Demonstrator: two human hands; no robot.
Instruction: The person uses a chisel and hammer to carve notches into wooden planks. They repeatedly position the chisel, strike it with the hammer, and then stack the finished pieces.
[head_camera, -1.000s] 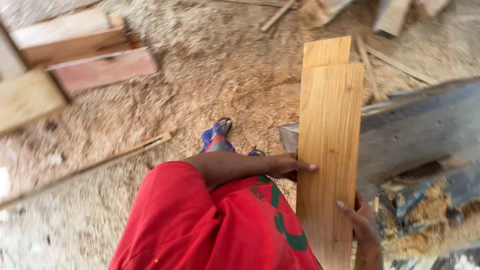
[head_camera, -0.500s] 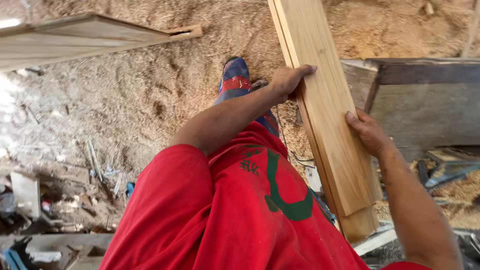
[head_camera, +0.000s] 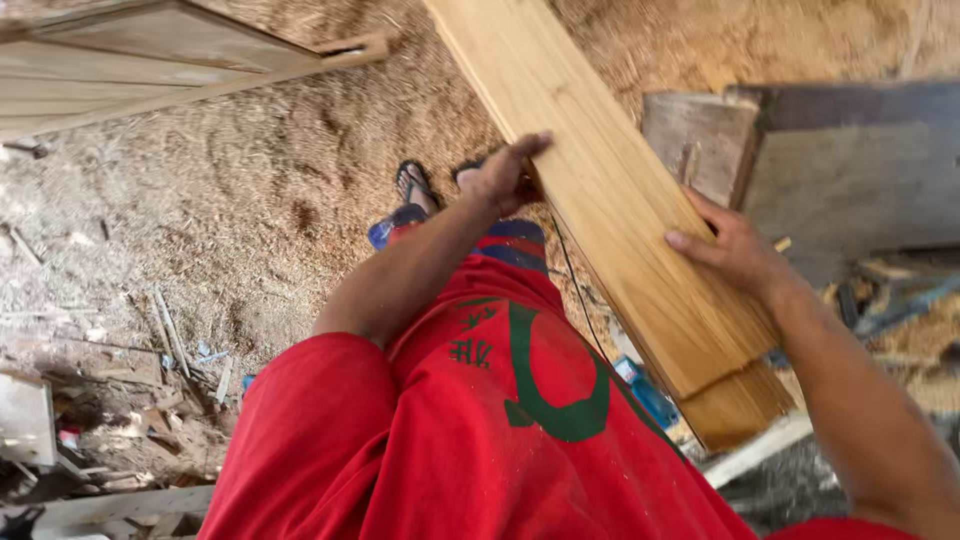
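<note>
Both hands grip the stacked wooden planks (head_camera: 610, 200) from opposite long edges in the head view: the left hand (head_camera: 500, 178) curls over the left edge higher up, the right hand (head_camera: 735, 245) clamps the right edge lower down. Long axis of the planks runs diagonally, from upper left of the frame down to lower right, beside the red shirt (head_camera: 480, 420). Below lie the sawdust floor (head_camera: 250, 180) and a grey workbench (head_camera: 850, 170) at right, just beyond the right hand

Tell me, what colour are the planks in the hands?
Light yellowish-tan wooden planks, seen in the head view.
</note>
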